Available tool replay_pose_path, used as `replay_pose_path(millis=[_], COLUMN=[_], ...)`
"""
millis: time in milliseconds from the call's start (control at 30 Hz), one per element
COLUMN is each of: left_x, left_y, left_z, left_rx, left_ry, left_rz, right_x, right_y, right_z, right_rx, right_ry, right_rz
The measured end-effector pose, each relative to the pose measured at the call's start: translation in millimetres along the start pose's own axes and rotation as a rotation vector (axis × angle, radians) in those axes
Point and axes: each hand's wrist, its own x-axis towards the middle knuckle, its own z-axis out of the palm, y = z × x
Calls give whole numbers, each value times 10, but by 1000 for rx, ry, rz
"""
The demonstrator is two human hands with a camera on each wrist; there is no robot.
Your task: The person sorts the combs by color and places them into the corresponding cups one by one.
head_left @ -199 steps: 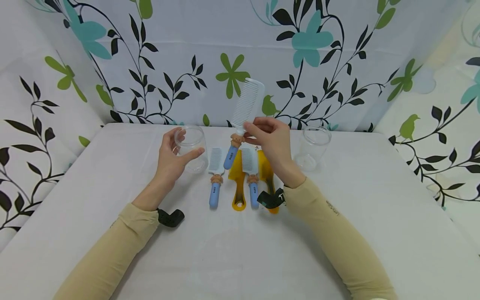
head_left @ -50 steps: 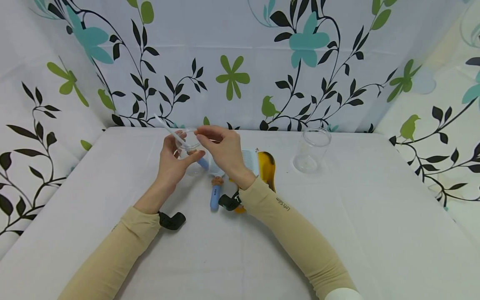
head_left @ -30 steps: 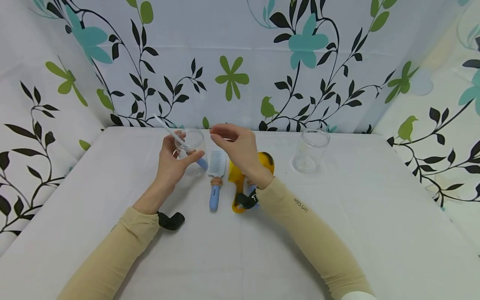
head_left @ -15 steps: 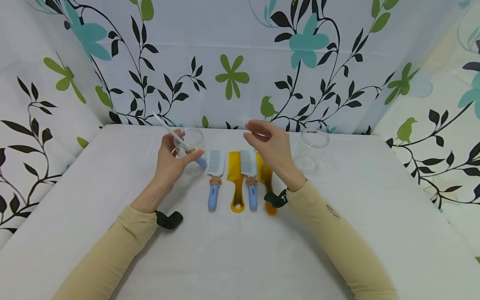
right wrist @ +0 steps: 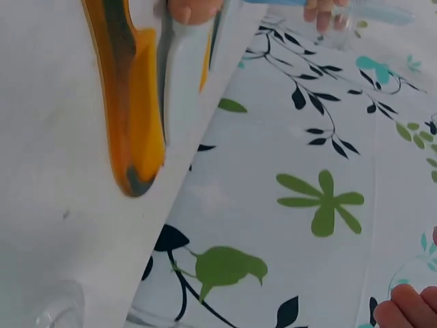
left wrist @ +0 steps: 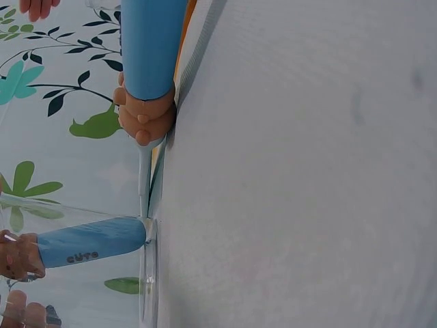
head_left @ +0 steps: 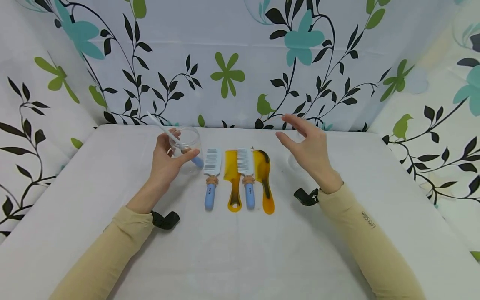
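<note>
My left hand (head_left: 165,164) grips a clear jar (head_left: 189,137) standing on the table, thumb at the front and fingers behind. A light-blue comb (head_left: 162,127) leans inside it, its blue handle (left wrist: 95,240) down and its toothed end above the rim. My right hand (head_left: 309,150) is in the air with fingers spread and nothing in them. Behind it stands a second clear jar (right wrist: 61,307), mostly hidden in the head view. Between the hands lie a blue-handled comb (head_left: 211,179), an amber comb (head_left: 233,179), another blue-handled comb (head_left: 247,179) and a darker-streaked amber comb (head_left: 265,179).
The combs lie side by side on a white-covered table (head_left: 236,254), handles toward me. A leaf-and-flower patterned curtain (head_left: 225,33) rises along the back and both sides. Black wrist cameras (head_left: 166,221) sit on both wrists.
Earlier my right hand carried a blue-handled comb to the left jar and let go of it inside. Since then it has moved right, past the row of combs. The left hand keeps its hold.
</note>
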Motion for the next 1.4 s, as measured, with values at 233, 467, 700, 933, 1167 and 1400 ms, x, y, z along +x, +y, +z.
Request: replay_pose_path(millis=[233, 467, 700, 933, 1167, 1400], left_x=[-11, -8, -23, -37, -41, -36], left_y=[16, 23, 34, 44, 72, 97], left_z=[-1, 7, 10, 0, -6, -8], left_rx=[-4, 3, 18, 25, 21, 24], left_ry=[0, -2, -2, 9, 12, 30], left_rz=[-14, -18, -10, -6, -15, 18], right_x=[86, 99, 48, -9, -52, -95], right_y=[158, 399, 664, 862, 996, 1042], right_z=[-289, -499, -606, -590, -522, -500], right_rx=[-58, -64, 46, 251, 328, 268], right_ry=[-29, -152, -211, -278, -336, -362], right_rz=[85, 299, 378, 389, 417, 461])
